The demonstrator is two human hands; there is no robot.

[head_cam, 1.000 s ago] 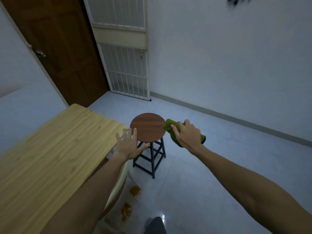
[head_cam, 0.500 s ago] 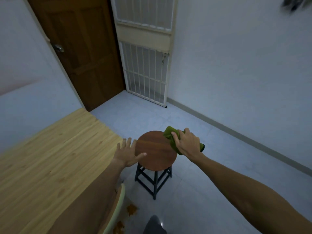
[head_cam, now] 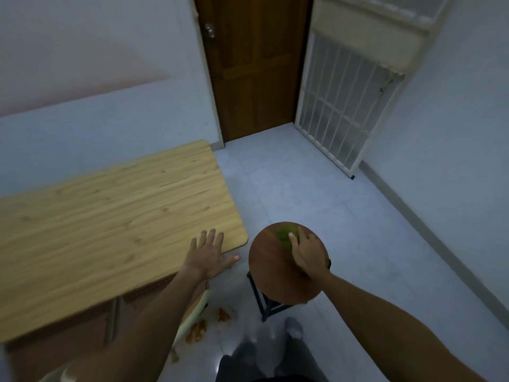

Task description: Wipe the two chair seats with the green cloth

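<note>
Head view, lower centre of the frame: the green cloth (head_cam: 286,236) lies bunched on the far part of the round stool seat (head_cam: 271,271), blurred, pressed under the right hand (head_cam: 307,253). That hand is curled down over the cloth with its fingers closed around it, palm facing the seat, and a small bit of green also shows at the right edge of the seat beside the wrist. The seat is dark reddish-brown wood on a black metal frame (head_cam: 264,304), standing on the pale tiled floor (head_cam: 344,216).

Left of the stool, the left hand (head_cam: 209,256) is spread flat with fingers apart, holding nothing, resting at the near right corner of the light wooden worktop (head_cam: 110,216); its thumb points toward the stool. Whether the palm bears fully on the worktop cannot be told.

Below the worktop's corner, a pale curved chair back (head_cam: 192,315) shows beside the left forearm, and orange-brown stains (head_cam: 198,330) mark the floor near it. At the bottom centre are the person's dark trouser legs (head_cam: 264,365).

In the upper centre stands a brown wooden door (head_cam: 253,64), with a white barred gate (head_cam: 347,111) to its right.
</note>
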